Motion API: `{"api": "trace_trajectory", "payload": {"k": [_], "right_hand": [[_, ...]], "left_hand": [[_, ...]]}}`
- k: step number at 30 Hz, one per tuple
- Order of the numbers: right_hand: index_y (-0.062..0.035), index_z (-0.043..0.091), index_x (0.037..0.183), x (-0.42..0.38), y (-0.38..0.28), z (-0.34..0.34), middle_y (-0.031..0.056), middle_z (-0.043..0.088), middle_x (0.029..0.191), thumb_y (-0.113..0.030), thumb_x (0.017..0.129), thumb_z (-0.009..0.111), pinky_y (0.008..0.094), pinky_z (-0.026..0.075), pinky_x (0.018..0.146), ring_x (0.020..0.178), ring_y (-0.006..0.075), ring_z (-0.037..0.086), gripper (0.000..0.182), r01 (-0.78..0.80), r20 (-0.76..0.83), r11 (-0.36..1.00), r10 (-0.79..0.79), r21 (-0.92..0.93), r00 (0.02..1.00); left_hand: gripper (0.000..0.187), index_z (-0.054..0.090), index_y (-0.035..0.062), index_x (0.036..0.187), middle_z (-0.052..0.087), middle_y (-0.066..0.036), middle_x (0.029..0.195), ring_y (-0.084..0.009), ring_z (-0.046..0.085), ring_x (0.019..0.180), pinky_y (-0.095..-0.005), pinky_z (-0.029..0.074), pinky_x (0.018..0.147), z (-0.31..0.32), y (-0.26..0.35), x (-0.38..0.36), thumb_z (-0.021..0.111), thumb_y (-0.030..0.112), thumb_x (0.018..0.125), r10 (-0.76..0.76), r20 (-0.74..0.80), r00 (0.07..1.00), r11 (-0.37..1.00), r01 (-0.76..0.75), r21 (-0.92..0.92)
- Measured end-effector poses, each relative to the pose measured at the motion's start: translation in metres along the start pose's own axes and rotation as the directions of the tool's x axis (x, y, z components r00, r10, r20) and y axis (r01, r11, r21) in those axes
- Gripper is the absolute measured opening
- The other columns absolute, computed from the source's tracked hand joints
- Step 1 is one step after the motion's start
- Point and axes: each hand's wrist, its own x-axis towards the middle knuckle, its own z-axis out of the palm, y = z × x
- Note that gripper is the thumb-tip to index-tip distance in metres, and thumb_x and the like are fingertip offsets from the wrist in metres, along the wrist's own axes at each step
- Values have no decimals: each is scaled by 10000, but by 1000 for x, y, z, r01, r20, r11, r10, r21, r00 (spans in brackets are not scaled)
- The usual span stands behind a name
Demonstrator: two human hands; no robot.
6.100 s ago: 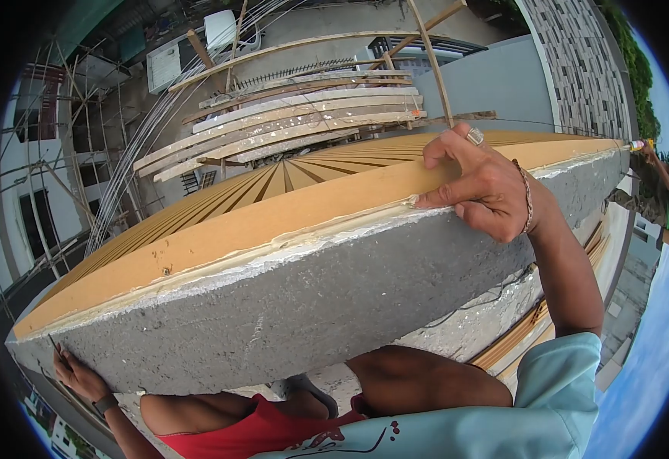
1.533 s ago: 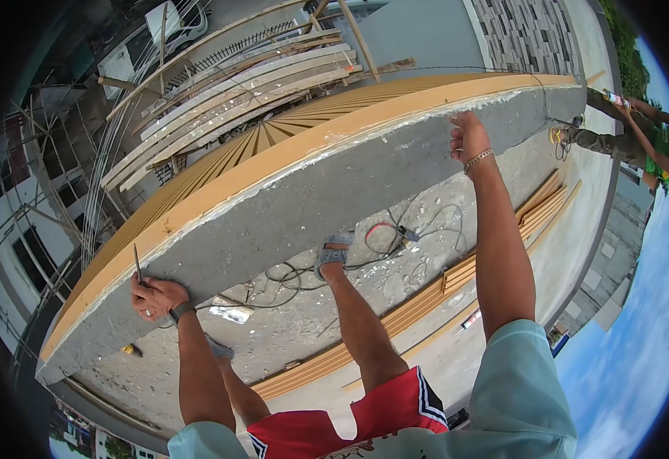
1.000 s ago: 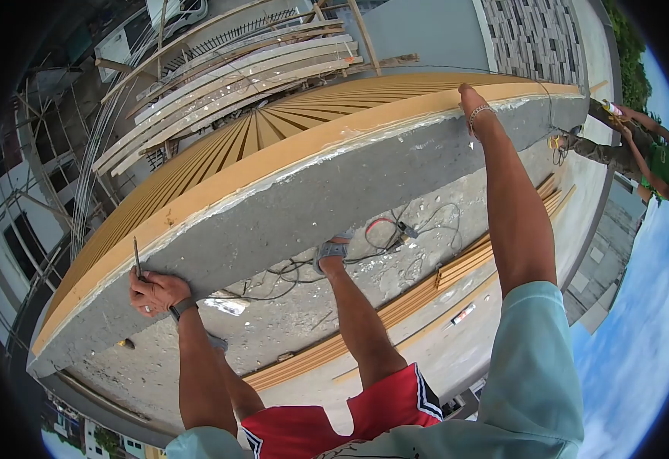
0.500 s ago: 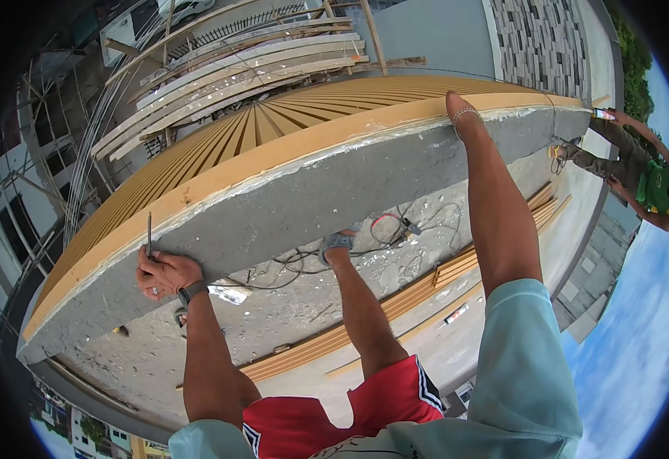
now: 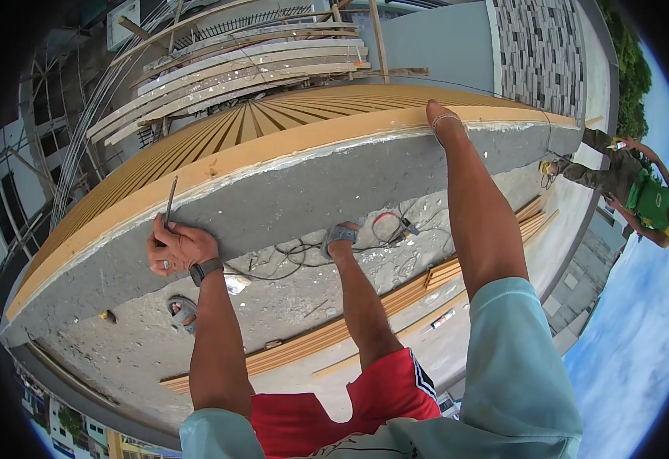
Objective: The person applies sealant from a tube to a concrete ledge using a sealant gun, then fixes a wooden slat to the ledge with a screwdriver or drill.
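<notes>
The left hand (image 5: 177, 249), left of centre in the frame, is clenched around a thin metal rod (image 5: 169, 203) and pressed against the grey concrete slab edge (image 5: 311, 191). The rod points up from the fist across the seam where the slab meets the yellow-brown board (image 5: 273, 149) running along its top. The right hand (image 5: 443, 122), in the upper middle of the frame, reaches over the board's top edge; its fingers are hidden behind the board, so whether they grip cannot be told. A bracelet shows at that wrist, a dark watch at the left one. Below, cables (image 5: 288, 256) lie on the concrete floor beside the person's sandalled foot (image 5: 340, 233). At the far right, another person (image 5: 640, 199) in green bends down.
</notes>
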Motion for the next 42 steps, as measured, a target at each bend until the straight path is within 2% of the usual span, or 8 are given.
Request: {"api": "trace_trajectory", "payload": {"k": [11,14,18,27,30,35,38,42], "right_hand": [[-44,467,1258,-59,-49,23,125,406,1345,-421,870,233,422,180,1016,1264,277,359,590,58,6,996,-58,-63,998],[-45,469,1256,-62,-55,34,126,406,1345,-416,868,244,416,202,1016,1266,283,354,582,74,2,993,-74,-96,997],[-37,466,1255,-69,-61,44,135,397,1349,-400,863,259,413,225,1017,1268,295,347,573,124,22,986,-122,-109,992],[-29,458,1258,-109,-90,53,151,376,1358,-411,846,298,406,242,1030,1273,313,332,584,114,4,992,-114,-61,993],[-36,454,1264,-104,-101,66,144,366,1367,-405,846,307,406,242,1032,1276,312,327,577,158,25,982,-156,-99,987],[-58,451,1273,-126,-120,80,122,361,1377,-418,841,319,414,244,1031,1275,297,336,577,209,90,973,-200,-100,976],[-82,453,1280,-175,-140,80,92,377,1374,-423,838,323,467,244,1009,1281,285,312,573,60,45,998,-59,-29,997],[-93,468,1270,-207,-157,87,81,414,1345,-413,841,321,470,277,958,1240,275,344,555,55,60,998,-53,-22,997]], "left_hand": [[263,552,254,1102,413,-118,1068,-265,339,1055,-564,86,957,0,5,-5,504,214,847,17,-27,1000,998,-18,-58],[288,555,259,1114,402,-100,1041,-252,365,988,-524,168,915,-10,-6,4,524,156,846,112,124,986,982,-91,-163],[277,570,252,1100,401,-90,1013,-240,371,972,-490,192,900,-24,-45,24,527,142,848,129,80,988,941,-96,-324],[247,572,272,1105,449,-77,1027,-249,396,1010,-475,200,921,-6,-195,123,525,222,868,98,-105,990,995,-100,-12],[239,561,286,1106,462,-74,1055,-260,393,1031,-482,203,925,7,-196,129,510,276,873,-13,-47,999,990,19,136],[236,549,300,1105,461,-62,1064,-267,387,1035,-475,210,923,7,-195,126,485,290,879,14,-59,998,993,-7,121],[243,537,306,1114,459,-67,1067,-269,384,1036,-472,211,922,3,-190,126,473,286,881,7,-37,999,993,-3,118],[251,525,310,1123,457,-77,1070,-268,384,1026,-470,213,917,5,-193,126,464,283,881,20,-30,999,991,-16,129]]}}
